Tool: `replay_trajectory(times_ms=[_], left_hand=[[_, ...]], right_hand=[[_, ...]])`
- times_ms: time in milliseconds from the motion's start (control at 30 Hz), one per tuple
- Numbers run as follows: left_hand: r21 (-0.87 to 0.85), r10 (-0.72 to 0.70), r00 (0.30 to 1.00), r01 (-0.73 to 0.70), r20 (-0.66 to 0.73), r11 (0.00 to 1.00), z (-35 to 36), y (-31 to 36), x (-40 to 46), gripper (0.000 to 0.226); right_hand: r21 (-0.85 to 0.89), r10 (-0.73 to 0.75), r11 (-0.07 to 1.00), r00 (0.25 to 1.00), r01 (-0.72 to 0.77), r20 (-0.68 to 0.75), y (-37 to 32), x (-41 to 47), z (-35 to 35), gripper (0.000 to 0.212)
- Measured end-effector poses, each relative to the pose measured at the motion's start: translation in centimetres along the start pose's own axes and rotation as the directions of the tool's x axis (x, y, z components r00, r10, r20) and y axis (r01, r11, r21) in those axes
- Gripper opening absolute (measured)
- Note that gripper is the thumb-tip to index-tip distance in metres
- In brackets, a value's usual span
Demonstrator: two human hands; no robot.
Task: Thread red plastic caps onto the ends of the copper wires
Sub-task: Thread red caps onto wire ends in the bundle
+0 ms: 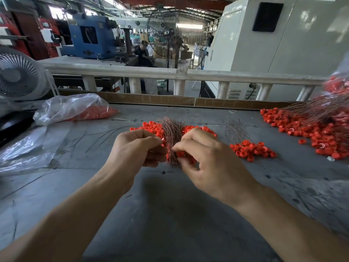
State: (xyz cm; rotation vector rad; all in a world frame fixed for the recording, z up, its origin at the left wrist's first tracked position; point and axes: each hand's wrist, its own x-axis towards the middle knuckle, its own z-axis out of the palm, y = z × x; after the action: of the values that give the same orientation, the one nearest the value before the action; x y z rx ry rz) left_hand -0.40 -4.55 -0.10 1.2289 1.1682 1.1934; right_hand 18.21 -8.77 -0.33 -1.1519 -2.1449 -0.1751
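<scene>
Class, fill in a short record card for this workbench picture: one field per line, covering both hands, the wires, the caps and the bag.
left hand: grips the bundle of copper wires
right hand: pinches at the bundle, beside a red cap
bundle of copper wires: upright, fanning out above the hands
small pile of caps: on the table, right of the hands
plastic bag: far left, holds red caps
table: grey, scratched
</scene>
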Motion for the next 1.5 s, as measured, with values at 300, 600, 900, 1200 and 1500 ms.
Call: replay_trajectory(times_ms=[300, 600, 900, 1200, 1500], left_hand=[[0.034, 0.013, 0.998, -0.011, -0.066, 0.999, -0.6, -0.3, 0.6, 0.014], [0.013, 0.055, 0.998, -0.055, -0.027, 0.998, -0.4, -0.4, 0.6, 0.019], [0.353, 0.188, 0.982, -0.172, -0.011, 0.920, -0.6, -1.9, 1.5, 0.015], [0.579, 0.262, 0.965, -0.207, -0.012, 0.788, -0.6, -2.6, 1.9, 0.013], [0.677, 0.306, 0.951, -0.259, 0.052, 0.689, 0.0, -3.1, 1.6, 0.017]], right_hand=[[-0.003, 0.022, 1.000, 0.999, -0.022, 0.038, 0.2, 0.0, 0.0, 0.014], [-0.102, 0.271, 0.950, 0.940, -0.296, -0.209, 3.9, 0.2, -0.8, 0.012], [-0.307, 0.708, 0.578, 0.652, -0.756, -0.271, 10.4, -1.0, -3.6, 0.008], [-0.424, 0.724, 0.545, 0.661, -0.724, -0.197, 11.0, -1.3, -4.1, 0.014], [-0.080, 0.455, 0.888, 0.890, -0.454, 0.001, 6.2, 0.0, -0.7, 0.003]])
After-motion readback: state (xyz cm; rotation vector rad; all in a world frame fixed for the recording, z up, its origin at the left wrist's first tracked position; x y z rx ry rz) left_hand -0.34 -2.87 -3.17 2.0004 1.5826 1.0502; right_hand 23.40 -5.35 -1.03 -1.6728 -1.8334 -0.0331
